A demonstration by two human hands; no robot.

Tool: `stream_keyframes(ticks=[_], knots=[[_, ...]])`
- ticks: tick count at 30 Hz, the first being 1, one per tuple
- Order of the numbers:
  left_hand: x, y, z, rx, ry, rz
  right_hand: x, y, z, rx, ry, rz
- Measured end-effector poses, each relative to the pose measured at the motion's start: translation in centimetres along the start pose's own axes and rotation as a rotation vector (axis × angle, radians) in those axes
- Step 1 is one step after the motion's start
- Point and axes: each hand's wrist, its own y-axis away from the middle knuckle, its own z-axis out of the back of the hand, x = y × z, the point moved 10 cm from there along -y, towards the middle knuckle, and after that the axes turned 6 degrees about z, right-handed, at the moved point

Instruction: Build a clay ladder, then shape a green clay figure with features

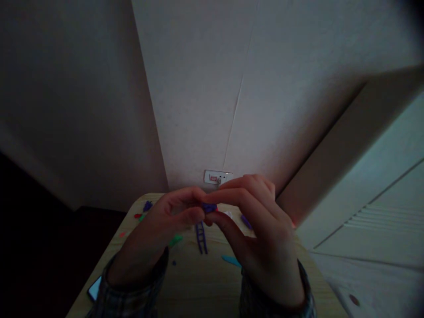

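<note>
Between the fingertips of both hands, above the table, is a small purple lump (210,207) that looks soft, perhaps modelling clay. My left hand (172,216) pinches it from the left with thumb and fingers. From the other side my right hand (261,225) grips it between thumb and forefinger, its other fingers curled above. The fingers cover much of the lump. Just below lies a purple ladder-shaped piece (201,238) on the tabletop. A green piece (175,240) rests by my left wrist, and a light-blue flat tool (231,260) lies near my right wrist.
On the wooden table (198,291) are a dark purple piece (147,205), a red bit (137,216), a tiny dark blue ball (174,263) and a purple strip (246,221). A phone (94,289) lies at the left edge. Behind is a wall with a socket (217,176).
</note>
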Motion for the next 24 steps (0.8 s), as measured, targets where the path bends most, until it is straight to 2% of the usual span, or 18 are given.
stream_keyframes(ticks=[3,7,12,17,21,24], knots=[[0.0,0.1,-0.5,0.027,-0.012,0.016,-0.1,0.0,0.2,-0.014,-0.003,0.002],[-0.1,0.1,-0.3,-0.044,-0.013,0.019,-0.3,-0.1,0.4,-0.027,-0.002,-0.005],[-0.6,0.2,-0.7,-0.061,-0.021,-0.020,-0.4,-0.1,0.7,-0.027,-0.007,-0.004],[-1.6,0.7,-0.7,-0.066,-0.182,-0.087,-0.1,0.0,0.5,0.009,-0.020,0.001],[-2.2,1.0,-1.2,-0.014,-0.288,-0.123,-0.4,0.1,0.2,0.030,-0.063,-0.036],[-2.4,1.2,-1.2,-0.033,-0.328,-0.124,-0.6,0.3,-0.3,0.068,-0.082,-0.060]])
